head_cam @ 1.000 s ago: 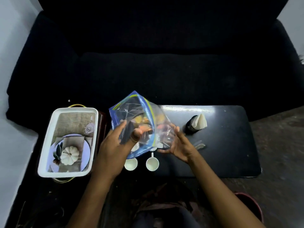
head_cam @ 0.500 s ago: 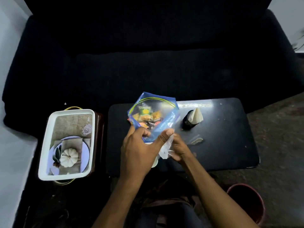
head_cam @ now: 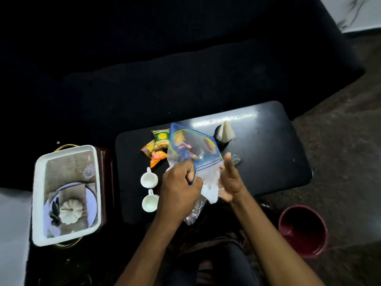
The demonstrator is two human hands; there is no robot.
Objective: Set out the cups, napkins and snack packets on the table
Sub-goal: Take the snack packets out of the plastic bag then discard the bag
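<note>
My left hand (head_cam: 179, 186) grips the near edge of a clear zip bag (head_cam: 193, 151) with blue trim, held above the black table (head_cam: 268, 157). More colourful packets show inside the bag. My right hand (head_cam: 231, 180) holds the bag's lower right side, fingers partly spread against the plastic. Several snack packets (head_cam: 157, 147), green, yellow and orange, lie on the table just left of the bag. Two small white cups (head_cam: 149, 179) (head_cam: 149, 202) stand near the table's front left. A white folded napkin (head_cam: 225, 131) stands in a dark holder at the back.
A white tray (head_cam: 38, 203) with a plate, a white pumpkin and a glass sits to the left of the table. A dark red bucket (head_cam: 303, 230) stands on the floor at the right. A black sofa (head_cam: 185, 69) runs behind the table.
Several snack packets now lie on the table left of the bag; before they were inside it. The bag has tipped and shifted right. Both cups are uncovered again.
</note>
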